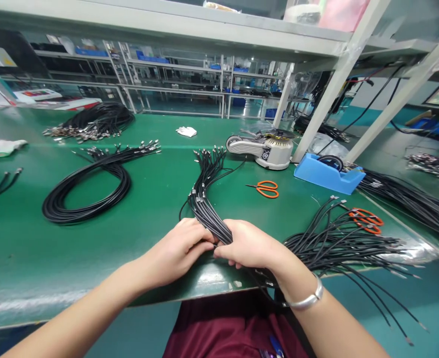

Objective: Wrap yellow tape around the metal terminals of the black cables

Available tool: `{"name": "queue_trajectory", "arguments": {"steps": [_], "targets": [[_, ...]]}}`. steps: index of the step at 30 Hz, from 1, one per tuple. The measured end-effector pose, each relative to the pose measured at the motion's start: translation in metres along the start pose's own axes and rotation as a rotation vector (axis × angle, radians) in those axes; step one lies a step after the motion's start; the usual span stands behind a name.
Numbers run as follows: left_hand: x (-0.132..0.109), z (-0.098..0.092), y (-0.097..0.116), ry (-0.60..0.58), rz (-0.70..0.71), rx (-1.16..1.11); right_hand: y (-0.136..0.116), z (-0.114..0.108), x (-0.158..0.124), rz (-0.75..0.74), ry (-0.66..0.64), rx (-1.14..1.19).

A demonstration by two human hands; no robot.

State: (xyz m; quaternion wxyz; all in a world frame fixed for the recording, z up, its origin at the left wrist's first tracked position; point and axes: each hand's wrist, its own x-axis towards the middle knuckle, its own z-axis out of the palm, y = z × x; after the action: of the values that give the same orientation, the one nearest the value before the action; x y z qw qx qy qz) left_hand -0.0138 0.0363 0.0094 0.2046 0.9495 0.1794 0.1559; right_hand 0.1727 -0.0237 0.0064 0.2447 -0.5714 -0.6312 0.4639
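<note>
A thick bundle of black cables (pixel 212 216) with metal-tipped ends lies across the green bench near its front edge. My left hand (pixel 189 243) is closed round its left side, thumb and fingers meeting by the cables. From the other side my right hand (pixel 243 243) wraps the same bundle, fingers curled underneath. The two hands almost touch each other. Beyond them the tips fan out on the bench top. Under my right forearm more black cables (pixel 316 248) spread toward the right, several hanging over the edge.
A coiled cable bundle (pixel 87 194) lies left, with a cable heap (pixel 96 119) behind it. Orange-handled scissors (pixel 267 189), a round grey tape machine (pixel 275 151) and a blue tape holder (pixel 329 174) stand ahead right. A second orange-handled pair (pixel 368 221) lies among cables. Shelf posts (pixel 329 89) rise behind.
</note>
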Motion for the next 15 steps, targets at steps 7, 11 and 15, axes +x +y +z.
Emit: {"name": "queue_trajectory", "arguments": {"steps": [7, 11, 15], "targets": [[0.001, -0.025, -0.039, -0.072, 0.025, -0.075, 0.001, 0.000, -0.003, 0.072, -0.007, 0.020], [-0.007, -0.050, -0.086, -0.091, -0.028, -0.071, -0.005, -0.001, -0.004, 0.088, -0.011, -0.003], [-0.002, -0.051, -0.093, -0.092, -0.002, 0.029, -0.011, -0.004, -0.003, 0.098, -0.015, -0.002]]}}
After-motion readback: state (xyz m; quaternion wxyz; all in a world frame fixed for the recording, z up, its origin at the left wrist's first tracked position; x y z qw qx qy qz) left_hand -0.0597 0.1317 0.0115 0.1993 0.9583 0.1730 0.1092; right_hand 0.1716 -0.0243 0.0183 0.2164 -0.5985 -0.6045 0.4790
